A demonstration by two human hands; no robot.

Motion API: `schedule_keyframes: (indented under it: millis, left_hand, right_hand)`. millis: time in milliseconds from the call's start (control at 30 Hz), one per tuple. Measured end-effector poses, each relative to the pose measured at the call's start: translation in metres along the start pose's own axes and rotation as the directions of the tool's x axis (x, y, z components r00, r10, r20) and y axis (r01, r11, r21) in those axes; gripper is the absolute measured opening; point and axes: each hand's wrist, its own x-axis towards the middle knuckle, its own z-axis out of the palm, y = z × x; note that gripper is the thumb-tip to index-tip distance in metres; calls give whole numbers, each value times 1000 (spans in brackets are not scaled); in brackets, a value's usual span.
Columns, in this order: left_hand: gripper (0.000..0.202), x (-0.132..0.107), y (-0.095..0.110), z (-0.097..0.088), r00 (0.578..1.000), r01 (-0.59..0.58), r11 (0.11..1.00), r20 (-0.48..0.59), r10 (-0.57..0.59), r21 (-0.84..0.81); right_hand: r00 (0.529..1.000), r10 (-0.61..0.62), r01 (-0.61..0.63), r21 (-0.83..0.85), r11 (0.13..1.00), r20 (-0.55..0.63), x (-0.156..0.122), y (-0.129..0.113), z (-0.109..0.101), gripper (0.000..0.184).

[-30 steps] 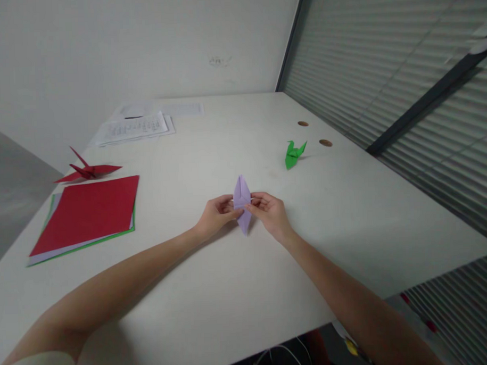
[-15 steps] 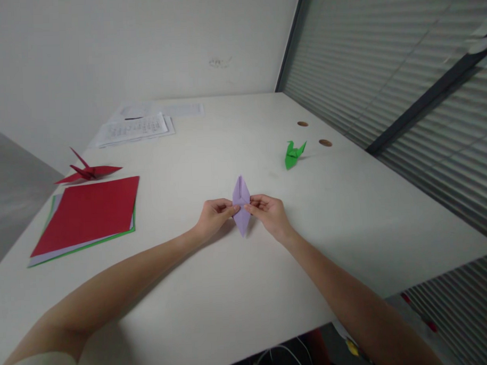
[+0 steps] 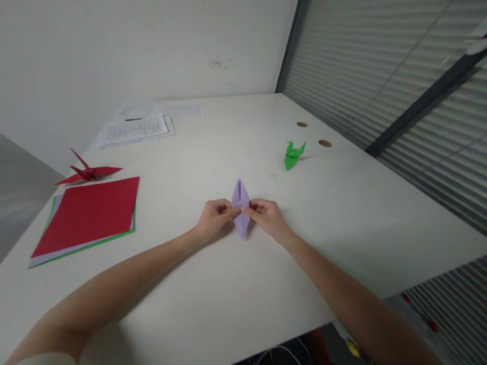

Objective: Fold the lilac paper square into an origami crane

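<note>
A folded piece of purple origami paper [image 3: 241,225], long and diamond-shaped, is held upright over the white table between my two hands. My left hand [image 3: 215,218] pinches its left edge, thumb across the front. From the other side my right hand [image 3: 270,218] grips the right edge, its thumb also pressed on the middle. The two thumb tips nearly meet at the centre. A slit runs down the upper half of the paper from its top point. My fingers behind the paper are partly hidden.
A green paper crane [image 3: 292,155] stands at the right, near two round holes in the white table [image 3: 216,306]. On the left lie a red paper crane [image 3: 89,173] and a stack of coloured sheets [image 3: 88,214]. Written papers [image 3: 133,129] rest farther back. Window blinds [image 3: 383,66] line the right side.
My right thumb has slid a little inward across the purple paper's middle. The paper's upper half looks slightly narrower, its slit more marked. Both hands keep their hold.
</note>
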Motion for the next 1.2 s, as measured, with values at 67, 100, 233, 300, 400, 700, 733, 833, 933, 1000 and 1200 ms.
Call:
schedule_keyframes:
  millis: [67,100,233,300,400,700,733,833,933,1000,1200]
  left_hand:
    - [40,0,0,0,1000,2,1000,2,-2,18]
    - [41,0,0,0,1000,3,1000,5,-3,24]
    - [40,-1,0,-1,1000,1,1000,28,-1,6]
    - [39,-2,0,-1,999,0,1000,49,0,-12]
    - [36,-3,0,1,998,-33,999,60,32,17]
    - [14,-20,4,9,912,-409,847,127,390,340]
    - [15,-21,4,10,919,-395,858,145,367,328]
    - [20,-22,3,13,950,-313,912,108,295,266]
    - [26,-20,2,13,964,-264,953,57,259,150]
    - [29,-17,3,13,964,-266,961,18,266,72]
    - [36,-9,4,8,964,-255,966,-92,251,-34]
  right_hand:
    - [1000,7,-8,-61,998,-7,-1,1,0,42]
    - [1000,6,-7,-81,997,-19,-1,1,0,45]
    - [1000,-4,2,-88,996,-19,-1,0,-1,50]
    - [1000,-2,2,-67,998,-1,-1,-2,-1,49]
    - [1000,-2,1,-66,998,-14,-1,-3,-2,48]
    - [944,-244,167,-318,933,-220,-1,-2,-3,33]
    - [937,-289,207,-354,912,-198,-2,-3,-2,31]
    - [903,-420,340,-451,825,-88,-7,-6,0,22]
    - [865,-500,454,-481,750,36,-11,-11,1,10]
    - [843,-528,508,-478,716,104,-13,-12,0,14]
    - [796,-583,576,-504,643,166,-16,-14,-1,28]
